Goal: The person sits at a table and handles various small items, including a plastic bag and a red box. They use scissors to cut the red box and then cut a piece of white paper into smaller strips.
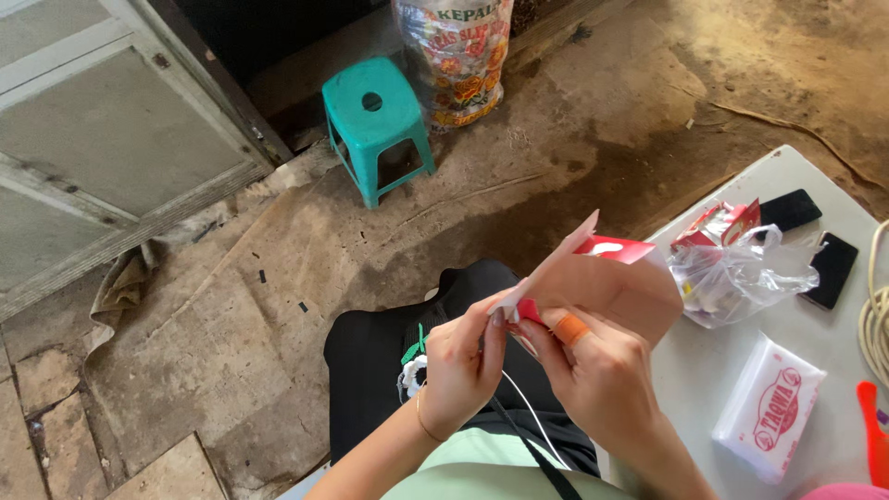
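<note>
I see both hands closed on one folded piece of card point(602, 282), tan on one face and red and white on the other, held up over the lap at the near edge of the desk point(704, 370). My left hand point(458, 366) pinches the lower corner between thumb and fingertips. My right hand point(602, 375), an orange plaster on one finger, grips the same card from beneath, its fingers curled shut. A thin white cord runs down from between the hands.

As I judge it, the hold is slight and set at one corner, so the card could bend there or slip toward the dirt floor point(278, 306). Just beside it on the desk lie a clear plastic bag point(741, 278) and a white tissue pack point(769, 407); a wide swing of the right elbow could knock them.
</note>
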